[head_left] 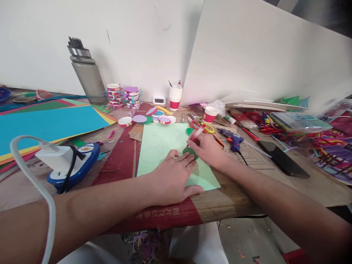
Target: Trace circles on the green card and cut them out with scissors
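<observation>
A light green paper sheet [150, 171] lies on the cardboard, with several circles outlined on it. My left hand [173, 178] rests flat across the sheet, fingers spread, their tips pressing on a dark green disc [189, 152]. Gripped in my right hand [207, 146] is a pen [198, 132] with a red cap end and a clear barrel. Its lower end is at the upper left edge of the disc; the fingers partly hide it. A second green disc [189, 130] lies at the sheet's upper right edge.
A blue power strip [93, 154] with a white charger stands at left, its cable looping near my left forearm. Coloured paper [49, 123] lies behind it. A glue gun [235, 141], scissors [207, 127] and a phone [284, 157] lie right; paper cups [175, 99] stand behind.
</observation>
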A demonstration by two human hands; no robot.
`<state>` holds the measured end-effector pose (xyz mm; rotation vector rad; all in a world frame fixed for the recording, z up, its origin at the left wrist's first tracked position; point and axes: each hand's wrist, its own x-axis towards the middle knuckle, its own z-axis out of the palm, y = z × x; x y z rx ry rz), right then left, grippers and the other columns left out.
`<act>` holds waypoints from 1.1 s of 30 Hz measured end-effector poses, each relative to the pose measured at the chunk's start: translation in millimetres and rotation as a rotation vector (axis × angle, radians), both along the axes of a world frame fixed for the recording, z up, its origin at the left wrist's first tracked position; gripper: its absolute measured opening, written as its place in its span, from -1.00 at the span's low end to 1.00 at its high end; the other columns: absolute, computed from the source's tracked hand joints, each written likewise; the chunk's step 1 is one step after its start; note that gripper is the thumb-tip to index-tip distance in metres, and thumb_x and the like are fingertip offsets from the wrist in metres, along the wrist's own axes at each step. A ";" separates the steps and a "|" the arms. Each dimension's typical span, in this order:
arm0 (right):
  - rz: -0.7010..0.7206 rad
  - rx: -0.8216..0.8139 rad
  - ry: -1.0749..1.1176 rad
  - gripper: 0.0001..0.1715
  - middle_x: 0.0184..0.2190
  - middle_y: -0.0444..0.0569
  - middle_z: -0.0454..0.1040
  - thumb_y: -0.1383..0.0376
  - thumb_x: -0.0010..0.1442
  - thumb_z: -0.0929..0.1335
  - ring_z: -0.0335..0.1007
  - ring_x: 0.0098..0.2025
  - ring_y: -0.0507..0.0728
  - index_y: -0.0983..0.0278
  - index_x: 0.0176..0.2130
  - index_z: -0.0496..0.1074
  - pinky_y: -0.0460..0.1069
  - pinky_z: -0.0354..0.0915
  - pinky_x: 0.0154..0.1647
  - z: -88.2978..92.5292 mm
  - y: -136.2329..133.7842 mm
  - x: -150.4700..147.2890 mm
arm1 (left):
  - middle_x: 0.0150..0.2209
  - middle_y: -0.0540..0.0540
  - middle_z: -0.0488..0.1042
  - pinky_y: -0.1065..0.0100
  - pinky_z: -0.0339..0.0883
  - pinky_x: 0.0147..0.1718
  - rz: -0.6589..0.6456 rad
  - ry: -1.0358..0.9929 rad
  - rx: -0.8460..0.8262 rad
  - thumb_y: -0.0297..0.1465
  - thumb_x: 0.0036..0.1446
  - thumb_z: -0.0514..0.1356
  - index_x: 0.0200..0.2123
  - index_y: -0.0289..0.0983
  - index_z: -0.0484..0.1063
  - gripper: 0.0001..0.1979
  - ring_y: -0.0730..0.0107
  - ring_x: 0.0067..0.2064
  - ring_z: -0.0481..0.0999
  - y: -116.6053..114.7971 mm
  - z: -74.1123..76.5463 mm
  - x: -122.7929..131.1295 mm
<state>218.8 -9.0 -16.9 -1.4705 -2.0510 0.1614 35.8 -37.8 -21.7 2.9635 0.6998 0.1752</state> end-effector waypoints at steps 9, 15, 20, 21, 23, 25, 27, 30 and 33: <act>0.051 0.001 -0.013 -0.78 -0.56 -0.14 0.38 0.40 0.24 0.30 0.29 -0.49 0.03 0.26 -0.46 0.32 -0.06 0.15 -0.38 0.1 -1.6 -6.8 | 0.32 -0.41 0.22 0.00 -0.08 0.19 -0.004 -0.012 -0.011 0.05 0.30 -0.05 0.28 -0.45 0.22 -0.24 -0.05 0.33 0.20 -0.2 0.3 -0.1; 0.073 -0.033 -0.043 -0.80 -0.52 -0.11 0.42 0.40 0.24 0.30 0.36 -0.43 0.05 0.27 -0.44 0.35 -0.06 0.18 -0.34 2.4 -6.4 -11.1 | 0.30 -0.41 0.25 -0.04 -0.04 0.17 -0.014 -0.039 -0.020 0.04 0.29 -0.02 0.27 -0.44 0.22 -0.26 -0.07 0.32 0.22 -0.2 0.0 -0.7; 0.117 -0.052 -0.068 -0.81 -0.52 -0.11 0.43 0.41 0.24 0.30 0.35 -0.43 0.04 0.27 -0.44 0.34 -0.07 0.18 -0.34 6.8 -12.4 -18.1 | 0.20 -0.42 0.38 -0.07 -0.03 0.17 -0.003 -0.022 -0.022 0.05 0.27 0.01 0.18 -0.42 0.33 -0.31 -0.10 0.24 0.32 -0.3 0.7 -0.3; 0.118 -0.058 -0.070 -0.81 -0.53 -0.12 0.42 0.41 0.23 0.30 0.34 -0.44 0.04 0.27 -0.44 0.34 -0.06 0.18 -0.35 7.7 -13.1 -19.2 | 0.19 -0.42 0.39 -0.07 -0.03 0.17 0.000 -0.015 -0.020 0.05 0.27 0.01 0.17 -0.42 0.34 -0.31 -0.11 0.23 0.34 -0.4 0.7 -0.2; 0.123 -0.060 -0.047 -0.80 -0.53 -0.12 0.42 0.41 0.22 0.30 0.34 -0.44 0.04 0.27 -0.45 0.34 -0.06 0.18 -0.36 9.5 -13.7 -19.9 | 0.20 -0.42 0.38 -0.06 -0.02 0.17 -0.005 -0.021 -0.011 0.04 0.28 0.01 0.18 -0.42 0.34 -0.31 -0.10 0.24 0.33 -0.5 0.3 -0.4; 0.115 -0.053 0.023 -0.80 -0.51 -0.10 0.44 0.40 0.22 0.30 0.35 -0.44 0.05 0.27 -0.46 0.35 -0.05 0.19 -0.35 10.9 -13.5 -17.3 | 0.24 -0.41 0.34 -0.03 -0.01 0.16 -0.015 -0.043 0.008 0.04 0.28 0.00 0.20 -0.42 0.31 -0.30 -0.08 0.26 0.31 -0.5 -0.4 -0.6; 0.079 -0.052 0.129 -0.80 -0.49 -0.09 0.46 0.37 0.23 0.29 0.36 -0.44 0.05 0.27 -0.44 0.37 -0.04 0.21 -0.35 10.7 -13.0 -10.8 | 0.26 -0.42 0.30 -0.02 -0.01 0.16 -0.018 -0.049 0.027 0.05 0.29 -0.02 0.21 -0.43 0.31 -0.28 -0.07 0.28 0.29 -0.4 -1.0 -0.8; 0.012 -0.066 0.314 -0.82 -0.47 -0.09 0.47 0.28 0.26 0.30 0.38 -0.43 0.06 0.27 -0.39 0.39 -0.03 0.25 -0.35 5.1 -12.8 3.3 | 0.26 -0.44 0.30 0.00 -0.03 0.16 -0.011 -0.022 0.044 0.06 0.30 -0.07 0.19 -0.45 0.33 -0.27 -0.06 0.29 0.27 -0.4 -0.9 -0.9; -0.012 -0.139 0.524 -0.83 -0.46 -0.10 0.48 0.20 0.27 0.31 0.45 -0.39 0.08 0.25 -0.31 0.36 -0.03 0.31 -0.32 -5.2 -13.7 14.9 | 0.28 -0.44 0.28 0.01 -0.03 0.16 -0.008 0.003 0.044 0.06 0.30 -0.08 0.19 -0.45 0.33 -0.27 -0.05 0.31 0.25 -0.4 0.0 -0.6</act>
